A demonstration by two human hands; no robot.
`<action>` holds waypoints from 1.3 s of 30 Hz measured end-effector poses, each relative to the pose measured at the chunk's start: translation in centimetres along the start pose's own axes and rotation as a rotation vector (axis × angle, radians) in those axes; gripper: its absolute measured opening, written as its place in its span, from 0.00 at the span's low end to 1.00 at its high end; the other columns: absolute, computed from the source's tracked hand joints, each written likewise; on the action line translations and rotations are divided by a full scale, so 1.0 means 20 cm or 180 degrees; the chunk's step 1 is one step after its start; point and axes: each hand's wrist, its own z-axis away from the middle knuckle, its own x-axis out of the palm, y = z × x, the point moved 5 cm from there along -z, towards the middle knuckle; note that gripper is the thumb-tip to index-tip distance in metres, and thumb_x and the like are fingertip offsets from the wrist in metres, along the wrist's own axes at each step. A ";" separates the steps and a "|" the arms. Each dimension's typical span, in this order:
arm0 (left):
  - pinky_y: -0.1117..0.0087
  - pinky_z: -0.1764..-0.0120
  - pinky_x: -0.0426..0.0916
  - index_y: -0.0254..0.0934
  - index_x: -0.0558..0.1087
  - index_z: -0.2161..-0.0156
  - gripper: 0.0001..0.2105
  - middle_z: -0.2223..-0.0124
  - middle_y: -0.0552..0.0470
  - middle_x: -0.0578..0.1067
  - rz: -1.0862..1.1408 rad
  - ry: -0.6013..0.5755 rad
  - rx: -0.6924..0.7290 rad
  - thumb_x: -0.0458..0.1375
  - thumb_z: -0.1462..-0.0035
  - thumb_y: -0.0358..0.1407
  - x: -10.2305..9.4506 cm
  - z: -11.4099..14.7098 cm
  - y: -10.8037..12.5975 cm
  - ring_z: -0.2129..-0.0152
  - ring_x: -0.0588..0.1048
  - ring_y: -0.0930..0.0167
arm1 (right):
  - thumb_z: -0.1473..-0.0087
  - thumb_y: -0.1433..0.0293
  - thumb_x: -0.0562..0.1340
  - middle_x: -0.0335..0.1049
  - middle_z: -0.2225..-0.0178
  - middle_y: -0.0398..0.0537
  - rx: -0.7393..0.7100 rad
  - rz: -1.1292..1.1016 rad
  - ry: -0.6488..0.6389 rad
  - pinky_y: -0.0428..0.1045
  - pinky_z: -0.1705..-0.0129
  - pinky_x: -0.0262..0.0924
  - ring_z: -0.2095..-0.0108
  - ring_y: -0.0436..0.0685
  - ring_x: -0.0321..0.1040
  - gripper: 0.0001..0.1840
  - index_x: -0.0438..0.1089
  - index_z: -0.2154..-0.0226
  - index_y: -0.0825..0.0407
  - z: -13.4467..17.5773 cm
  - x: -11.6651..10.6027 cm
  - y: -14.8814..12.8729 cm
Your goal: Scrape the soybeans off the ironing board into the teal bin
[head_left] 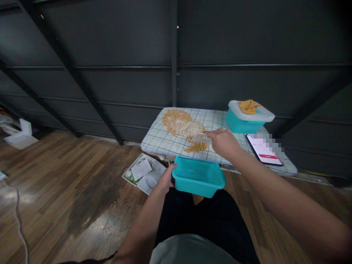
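Your left hand (167, 178) soundly grips the presumably light, stiff tub (194, 187) at nine o'clock; right hand (222, 142) pinches scraper (200, 137).

1 teal tub (194, 187), open side up, at near edge of tabletop (216, 119). 1 flat white scraper (200, 138) between yellow beans (196, 147) (near) and mixed bean-and-white-grain heap (181, 124) (far left).

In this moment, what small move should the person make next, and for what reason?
Probably draw the flat white tool toward the near edge of the checked cloth, pulling the small pile of yellow grains into the teal tub. The right hand holds the tool at the pile's far side, and the left hand holds the tub by that edge.
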 end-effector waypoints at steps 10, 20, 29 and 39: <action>0.54 0.58 0.74 0.40 0.73 0.47 0.31 0.50 0.43 0.79 0.0011 -0.0016 -0.0043 0.59 0.52 0.56 0.00 0.01 0.01 0.50 0.74 0.52 | 0.46 0.81 0.52 0.78 0.59 0.59 -0.0015 -0.0067 0.0075 0.55 0.57 0.55 0.57 0.64 0.68 0.28 0.71 0.44 0.55 0.04 -0.02 -0.01; 0.52 0.57 0.74 0.41 0.71 0.44 0.33 0.51 0.42 0.80 0.0043 -0.0085 -0.0009 0.60 0.52 0.57 0.00 -0.01 -0.01 0.50 0.75 0.52 | 0.47 0.82 0.51 0.78 0.63 0.57 -0.0304 -0.0263 0.0293 0.54 0.60 0.57 0.64 0.62 0.67 0.27 0.74 0.49 0.58 0.07 0.00 -0.03; 0.56 0.61 0.75 0.40 0.73 0.46 0.31 0.54 0.43 0.81 -0.0041 -0.0003 -0.0010 0.58 0.51 0.56 0.01 -0.01 0.00 0.54 0.77 0.53 | 0.46 0.80 0.51 0.78 0.66 0.57 -0.0460 -0.0375 0.0440 0.55 0.58 0.58 0.63 0.62 0.67 0.22 0.77 0.56 0.59 0.09 -0.04 -0.05; 0.54 0.62 0.76 0.40 0.75 0.52 0.25 0.54 0.44 0.81 -0.0002 -0.0044 -0.0040 0.57 0.49 0.55 0.03 0.01 0.01 0.52 0.76 0.52 | 0.45 0.78 0.52 0.78 0.67 0.56 -0.0393 -0.0341 0.0361 0.54 0.58 0.57 0.62 0.63 0.68 0.20 0.77 0.58 0.59 0.12 -0.08 -0.06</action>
